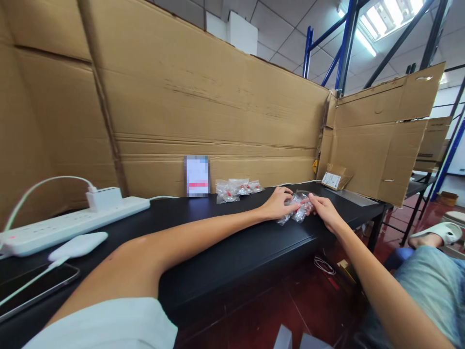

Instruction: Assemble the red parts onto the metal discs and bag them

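My left hand (279, 204) and my right hand (324, 210) meet over a group of clear plastic bags (300, 214) on the black tabletop (240, 242). Small red things show through the crinkled film. The left thumb lies across the bags, its fingers curled over their far side. From the right, my other hand pinches the film between thumb and fingers. What exactly is inside the bags is too small to tell. More clear bags with red bits (238, 189) lie further left, by the cardboard wall.
A blurred upright screen (196, 176) leans at the back. On the left are a white power strip (80, 225), a white charging pad (78, 245) and a phone (39, 286). A labelled brown package (336, 177) sits at the right end. Cardboard panels (218, 106) enclose the table.
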Demonstrator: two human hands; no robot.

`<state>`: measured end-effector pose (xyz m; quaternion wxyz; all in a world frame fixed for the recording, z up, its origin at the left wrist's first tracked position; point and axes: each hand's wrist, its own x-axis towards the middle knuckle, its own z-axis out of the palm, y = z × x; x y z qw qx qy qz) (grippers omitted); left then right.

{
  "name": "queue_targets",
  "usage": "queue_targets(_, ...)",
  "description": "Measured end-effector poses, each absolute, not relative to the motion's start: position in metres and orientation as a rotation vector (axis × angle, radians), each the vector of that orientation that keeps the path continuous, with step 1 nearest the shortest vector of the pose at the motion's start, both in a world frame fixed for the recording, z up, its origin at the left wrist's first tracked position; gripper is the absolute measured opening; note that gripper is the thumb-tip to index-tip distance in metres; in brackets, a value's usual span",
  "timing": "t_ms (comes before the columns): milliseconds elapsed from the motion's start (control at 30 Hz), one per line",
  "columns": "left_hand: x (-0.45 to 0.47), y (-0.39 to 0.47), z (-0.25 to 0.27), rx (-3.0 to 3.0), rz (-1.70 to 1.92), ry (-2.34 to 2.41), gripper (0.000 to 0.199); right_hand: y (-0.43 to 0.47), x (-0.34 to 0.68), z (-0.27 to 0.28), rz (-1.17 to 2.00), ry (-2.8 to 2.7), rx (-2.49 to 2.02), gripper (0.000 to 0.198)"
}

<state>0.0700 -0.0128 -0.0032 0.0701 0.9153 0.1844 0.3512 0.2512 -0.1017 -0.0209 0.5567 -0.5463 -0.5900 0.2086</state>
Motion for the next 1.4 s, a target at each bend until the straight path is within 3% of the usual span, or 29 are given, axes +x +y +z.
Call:
queue_targets(167,0.074,-0.017,0.0,2.521,1.21,0.555,0.009,-0.105,0.25,-0.018,0.623,-1.274,-1.205,0.056)
queue_targets(333,0.077,-0.024,0.0,2.344,1.39,0.636,0.009,-0.108,0.252,-0.021,0.595,-1.178,-1.146,0.04)
queue_targets(467,0.078,-0.021,0.0,2.242,1.414,0.734,0.007,-0.115,0.252,-0.02,0.447,-1.108,-1.035,0.042)
queue_targets(767,0.078,-0.028,0.02,2.341,1.441,0.695,0.008,-0.123,0.247,-0.017,0.383,-1.541,-1.057,0.029)
queue_targets(1233,0.078,-0.042,0.033,2.482,1.364,0.602,0.014,-0.115,0.245,-0.019,0.472,-1.292,-1.046,0.063)
queue_targets(1400,0.08,-0.044,0.03,2.409,1.302,0.478,0.015,-0.116,0.245,-0.019,0.472,-1.257,-1.012,0.037)
